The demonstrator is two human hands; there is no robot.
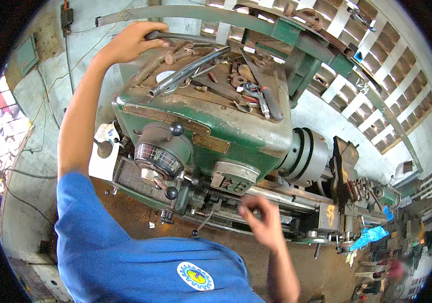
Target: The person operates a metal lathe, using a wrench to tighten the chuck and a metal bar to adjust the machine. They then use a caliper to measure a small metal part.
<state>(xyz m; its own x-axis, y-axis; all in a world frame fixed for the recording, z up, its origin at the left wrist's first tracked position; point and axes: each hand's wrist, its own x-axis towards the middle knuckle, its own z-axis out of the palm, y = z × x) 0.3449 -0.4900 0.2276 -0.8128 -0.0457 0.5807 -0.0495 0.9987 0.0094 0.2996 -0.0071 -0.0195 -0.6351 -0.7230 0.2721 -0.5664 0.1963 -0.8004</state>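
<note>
At the far left corner of the lathe's headstock (200, 113), my left hand (137, 41) is closed around the end of a dark metal bar (180, 37). The bar reaches right over the tools on the headstock top. Just below it lies a long shiny steel tube (188, 71). My right hand (264, 218) hangs in front of the lathe bed, below a small control box (234, 177). Its fingers are curled and smeared by motion, so whether they hold anything is unclear.
A file with a dark and red handle (271, 103) and pliers (253, 91) lie among loose metal parts. The chuck (307, 156) juts out right of the headstock. Ball-ended levers (176, 129) stick out in front. A blue cloth (370, 236) hangs at the bed's far right.
</note>
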